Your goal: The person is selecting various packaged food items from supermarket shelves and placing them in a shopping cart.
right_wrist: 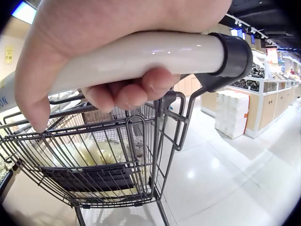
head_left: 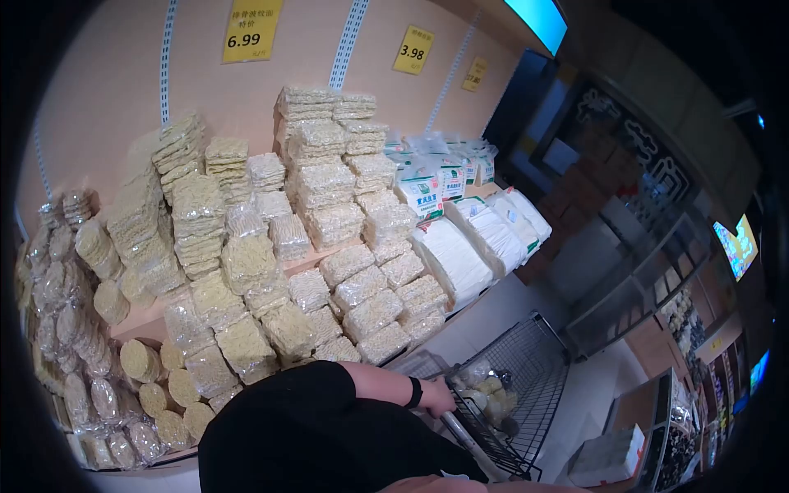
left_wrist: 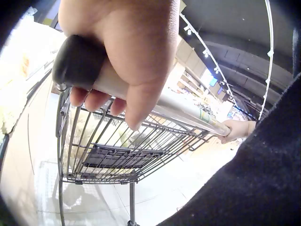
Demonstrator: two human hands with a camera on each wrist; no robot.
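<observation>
My left hand grips the pale handle bar of a wire shopping cart beside its black end cap, fingers curled underneath. Near the other end, my right hand wraps round the same bar, its thumb hanging down on the near side. In the head view the left hand is on the handle below a black wristband; the right hand is hidden there. Bagged pale goods lie in the near part of the cart's basket.
Stacks of packed dried noodles fill the shelf on the left, with white packages further along. Yellow price signs hang above. White foam boxes stand by a display counter on the right; tiled floor lies between.
</observation>
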